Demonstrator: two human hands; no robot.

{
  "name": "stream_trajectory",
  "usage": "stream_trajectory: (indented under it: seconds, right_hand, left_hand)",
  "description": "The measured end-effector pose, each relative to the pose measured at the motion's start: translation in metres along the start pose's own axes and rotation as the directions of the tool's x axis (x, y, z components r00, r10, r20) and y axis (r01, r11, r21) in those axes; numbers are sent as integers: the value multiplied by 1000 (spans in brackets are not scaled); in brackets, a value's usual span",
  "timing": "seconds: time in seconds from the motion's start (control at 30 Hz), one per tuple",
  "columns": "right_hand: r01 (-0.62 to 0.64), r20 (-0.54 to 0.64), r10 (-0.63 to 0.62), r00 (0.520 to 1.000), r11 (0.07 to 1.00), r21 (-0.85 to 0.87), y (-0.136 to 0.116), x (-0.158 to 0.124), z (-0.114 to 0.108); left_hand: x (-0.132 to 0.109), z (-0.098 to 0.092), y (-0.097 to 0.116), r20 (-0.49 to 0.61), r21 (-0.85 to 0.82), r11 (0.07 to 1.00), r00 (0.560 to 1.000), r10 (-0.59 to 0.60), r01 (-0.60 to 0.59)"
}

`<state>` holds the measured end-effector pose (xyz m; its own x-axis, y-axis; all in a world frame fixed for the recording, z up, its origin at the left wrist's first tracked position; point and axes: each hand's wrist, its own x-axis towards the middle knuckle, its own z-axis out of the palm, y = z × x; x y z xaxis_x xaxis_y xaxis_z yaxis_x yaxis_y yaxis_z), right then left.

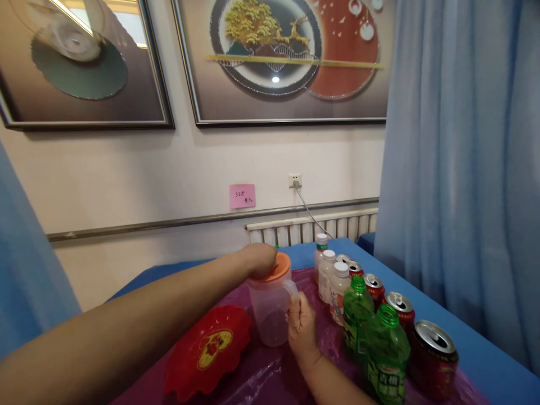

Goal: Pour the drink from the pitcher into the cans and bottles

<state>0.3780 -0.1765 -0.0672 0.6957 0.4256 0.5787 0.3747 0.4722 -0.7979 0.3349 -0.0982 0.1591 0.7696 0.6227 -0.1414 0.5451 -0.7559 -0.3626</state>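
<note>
A translucent plastic pitcher (270, 318) with an orange lid (283, 270) stands upright in front of me. My left hand (261, 260) reaches over its top, closed, with the fingers at the lid and partly hidden behind the hand. My right hand (302, 326) is wrapped round the pitcher's handle (290, 287) on the right side. Under my left forearm, a red scalloped plastic tray (185, 360) with a yellow printed centre lies just left of the pitcher.
To the right stand green plastic bottles (388, 343), white-capped bottles (338, 292) and several opened drink cans (434, 354). Purple plastic sheeting (270, 377) covers part of the blue table (476, 343). Behind are a radiator (304, 228) and a plugged-in cord; a blue curtain (447, 169) hangs at right.
</note>
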Motion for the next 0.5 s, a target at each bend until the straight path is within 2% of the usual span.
stream_trajectory:
  seconds: [0.27, 0.5]
  right_hand:
    - [16, 17, -16, 1000, 1000, 1, 1, -1, 2]
    - [15, -32, -16, 999, 999, -33, 4, 5, -1]
  left_hand:
    - [2, 4, -6, -36, 7, 993, 992, 117, -117]
    - [3, 4, -4, -6, -26, 1000, 1000, 16, -16]
